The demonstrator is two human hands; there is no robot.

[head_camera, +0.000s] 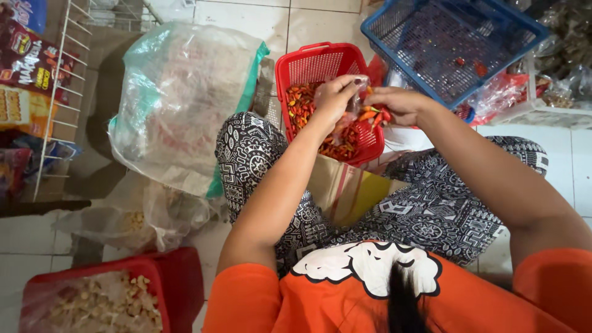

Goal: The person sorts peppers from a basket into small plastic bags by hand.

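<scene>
I saw a big clear plastic sack (pixel 179 102) on the tiled floor (pixel 246 18), off to the left. It was the biggest thing there, and it looked soft and full. Up at the top right a blue basket (pixel 453 43) sat tilted, with a few red bits inside. Down in the left corner I saw a red tub (pixel 179 277) full of pale lumps, maybe garlic, but I could not tell for sure. A smaller clear bag (pixel 132 225) lay near it. A white wire rack (pixel 58 92) stood along the left edge with snack packets behind it.

In the middle sat a red basket (pixel 320 68), just past my knees. It held a heap of small red and orange chillies (pixel 339 145). A flat piece of brown cardboard (pixel 342 188) lay on my lap, just under the basket.

My two hands met over the red basket. My left hand (pixel 336 95) was curled shut around the top of a little clear bag (pixel 357 98), and it held the bag up. My right hand (pixel 398 105) was right beside it, touching the bag. Its fingers were pinched tight on a few chillies (pixel 373 114), red and orange ones, at the mouth of the bag.
</scene>
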